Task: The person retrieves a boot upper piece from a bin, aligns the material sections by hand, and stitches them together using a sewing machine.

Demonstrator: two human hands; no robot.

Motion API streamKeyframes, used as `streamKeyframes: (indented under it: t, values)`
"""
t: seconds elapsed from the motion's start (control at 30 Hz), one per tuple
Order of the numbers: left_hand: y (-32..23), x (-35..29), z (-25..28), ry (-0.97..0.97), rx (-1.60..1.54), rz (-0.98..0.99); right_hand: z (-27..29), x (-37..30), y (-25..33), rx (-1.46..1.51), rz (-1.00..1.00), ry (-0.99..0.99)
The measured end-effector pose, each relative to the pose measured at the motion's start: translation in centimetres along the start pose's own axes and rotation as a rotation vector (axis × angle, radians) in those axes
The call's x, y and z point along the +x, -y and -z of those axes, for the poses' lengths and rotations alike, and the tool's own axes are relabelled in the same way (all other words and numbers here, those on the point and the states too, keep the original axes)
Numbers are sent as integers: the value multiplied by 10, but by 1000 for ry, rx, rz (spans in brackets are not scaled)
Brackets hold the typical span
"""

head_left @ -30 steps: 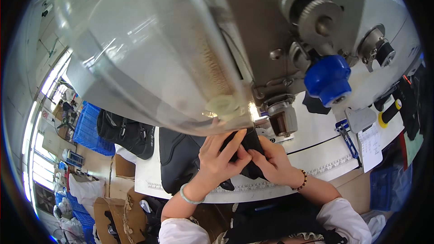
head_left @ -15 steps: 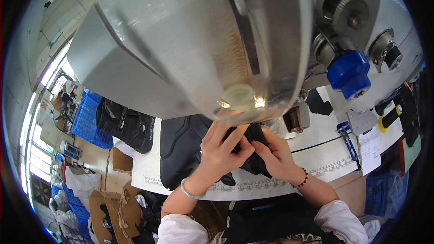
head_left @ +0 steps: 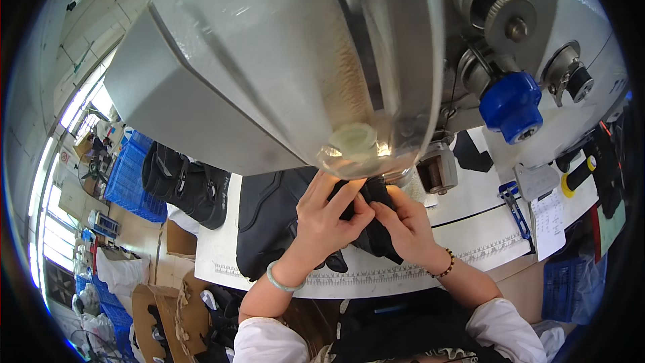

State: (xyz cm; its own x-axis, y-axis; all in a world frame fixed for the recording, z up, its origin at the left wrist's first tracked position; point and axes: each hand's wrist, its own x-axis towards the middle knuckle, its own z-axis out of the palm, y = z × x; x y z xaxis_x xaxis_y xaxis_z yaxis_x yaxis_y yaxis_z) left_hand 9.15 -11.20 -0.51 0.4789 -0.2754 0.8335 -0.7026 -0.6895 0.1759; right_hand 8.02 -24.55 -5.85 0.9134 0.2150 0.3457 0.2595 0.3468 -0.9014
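Below the pale grey head of a sewing machine, both my hands are on a black shoe upper. My left hand has its fingers reaching under the machine head, thumb and forefinger pinched on the piece. My right hand grips the piece's right edge between thumb and fingers. Where the needle meets the piece is hidden by the machine head and my fingers. A larger black part with raised seams lies on the white table to the left of my left hand, seemingly joined to the upper.
A black boot stands left of the table, beside a blue crate. Blue thread snips, a written paper sheet and a yellow-and-black tool lie at the right. A ruler strip follows the table's near edge. Cardboard boxes stand lower left.
The black upper and the larger part have shifted slightly left. Both hands keep their hold and have barely moved. The machine's tension knobs appear slightly farther left and up in the view.
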Motion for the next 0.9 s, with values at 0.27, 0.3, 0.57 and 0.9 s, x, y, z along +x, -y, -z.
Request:
streamKeyframes:
  t: [0.27, 0.3, 0.57, 0.9]
  values:
    - [3, -2, 1, 16, -11, 3, -1, -2, -4, -67, 11, -7]
    - [3, -2, 0, 8, -11, 4, -2, -2, -2, -86, 6, -11]
    - [0, -2, -2, 12, 1, 48, 2, 2, 3, 37, -97, -35]
    - [37, -16, 58, 50, 466, 451, 3, 4, 2, -99, -179, -85]
